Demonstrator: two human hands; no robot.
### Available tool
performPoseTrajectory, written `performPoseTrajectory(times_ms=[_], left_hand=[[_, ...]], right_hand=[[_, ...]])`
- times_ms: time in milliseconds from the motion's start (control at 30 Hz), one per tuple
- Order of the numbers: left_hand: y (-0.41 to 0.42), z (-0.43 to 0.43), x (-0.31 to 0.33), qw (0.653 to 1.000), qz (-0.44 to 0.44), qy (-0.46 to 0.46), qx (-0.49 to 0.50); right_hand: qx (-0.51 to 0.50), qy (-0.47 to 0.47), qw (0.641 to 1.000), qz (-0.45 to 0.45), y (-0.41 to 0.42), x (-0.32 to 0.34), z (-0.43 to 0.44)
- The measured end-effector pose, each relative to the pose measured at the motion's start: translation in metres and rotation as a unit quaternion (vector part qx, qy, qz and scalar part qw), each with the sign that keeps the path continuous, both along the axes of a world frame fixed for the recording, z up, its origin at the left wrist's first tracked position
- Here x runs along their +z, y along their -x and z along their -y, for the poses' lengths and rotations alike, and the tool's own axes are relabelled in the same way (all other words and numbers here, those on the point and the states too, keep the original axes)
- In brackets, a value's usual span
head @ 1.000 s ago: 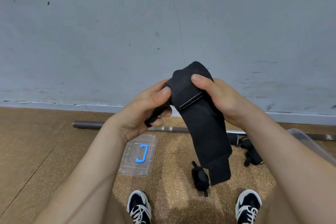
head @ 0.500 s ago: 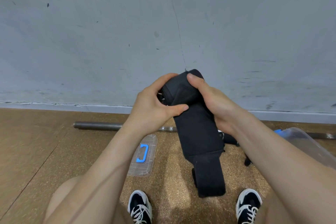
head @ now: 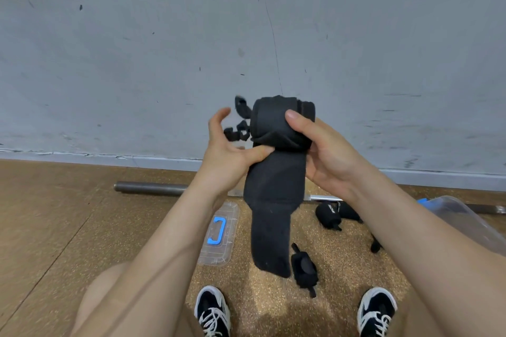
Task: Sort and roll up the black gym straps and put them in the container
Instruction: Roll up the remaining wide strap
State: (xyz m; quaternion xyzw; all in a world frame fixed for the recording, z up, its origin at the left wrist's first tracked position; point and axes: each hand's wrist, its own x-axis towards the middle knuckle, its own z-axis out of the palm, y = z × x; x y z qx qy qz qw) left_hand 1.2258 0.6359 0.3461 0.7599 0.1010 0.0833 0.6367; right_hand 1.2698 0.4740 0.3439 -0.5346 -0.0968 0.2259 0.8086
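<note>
Grips the rolled top of the strap point(head: 273, 186) with the right hand point(head: 328, 156), thumb in front. Presses just under the roll with the thumb of the left hand point(head: 227, 153), other fingers loosely curled, apart from it. Hangs lengthwise down, tail free. Counted on the floor point(head: 54, 227): two rolled straps point(head: 304, 268), one lid point(head: 219, 252), one container point(head: 465, 219) at the right edge; further dark pieces, number unclear.

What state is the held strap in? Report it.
Partly rolled: the strap is a roll in the right hand at top; a flat tail hangs below.
</note>
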Motion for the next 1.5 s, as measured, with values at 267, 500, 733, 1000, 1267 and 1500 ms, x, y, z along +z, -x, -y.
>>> performPoseTrajectory(times_ms=[267,500,733,1000,1267,1500], left_hand=[[0.003,0.002,-0.001,0.966,-0.120,0.230,-0.003],[0.008,-0.013,0.006,0.991,-0.031,0.125,-0.017],[0.007,-0.014,-0.005,0.879,0.232,-0.401,-0.108],[0.010,-0.012,0.002,0.820,0.243,-0.505,-0.120],[0.015,-0.008,0.007,0.842,0.212,-0.468,-0.166],[0.016,-0.006,0.012,0.754,0.308,-0.556,-0.166]], right_hand=[[-0.032,-0.019,0.999,0.016,-0.005,-0.003,0.003],[-0.074,-0.026,0.997,0.026,-0.011,0.000,0.009],[-0.044,-0.042,0.998,0.011,-0.012,0.002,0.012],[0.023,-0.009,0.997,-0.066,-0.008,-0.001,0.010],[-0.049,0.071,0.996,-0.015,-0.010,-0.005,0.011],[-0.040,0.102,0.993,0.036,-0.016,-0.008,0.014]])
